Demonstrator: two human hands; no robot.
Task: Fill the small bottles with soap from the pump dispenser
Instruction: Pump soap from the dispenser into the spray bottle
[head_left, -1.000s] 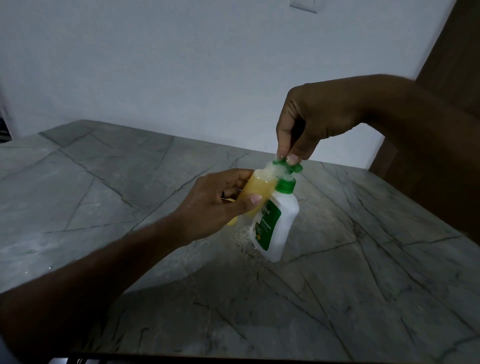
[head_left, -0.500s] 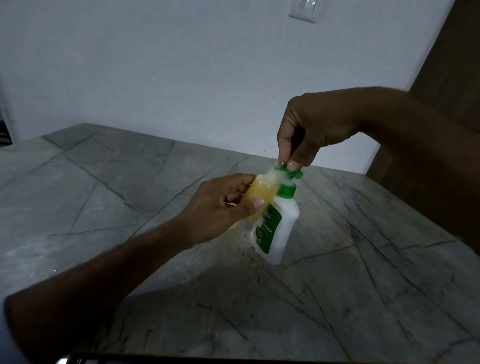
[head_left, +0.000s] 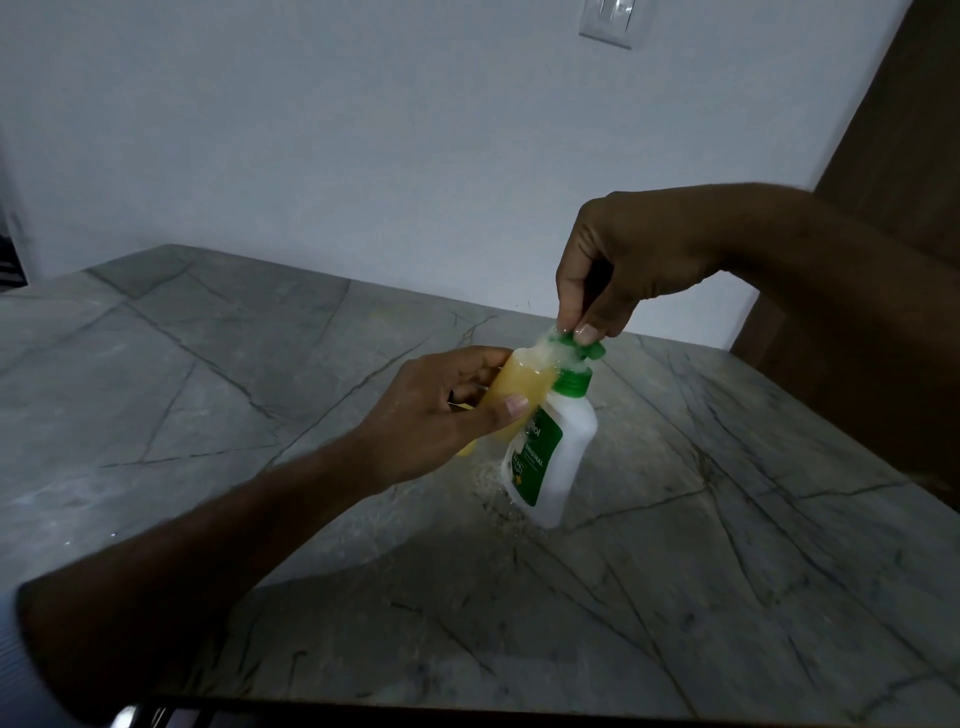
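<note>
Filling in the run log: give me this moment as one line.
step: pumping soap | left hand: holds small bottle tilted at spout | right hand: fingertips on green pump head | dispenser: leaning on table

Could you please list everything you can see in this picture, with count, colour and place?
pump dispenser: one, white with green label and green pump head, standing tilted on the counter at centre
small bottle: one, clear with yellow-orange soap and foam at its mouth, held under the pump spout
counter: one, grey veined stone, across the lower frame
spilled foam: one patch, whitish, on the counter by the dispenser's base
wall switch: one, white, upper wall
wooden panel: one, brown, right edge
left hand: grips the small bottle
right hand: fingertips press the pump head
</note>
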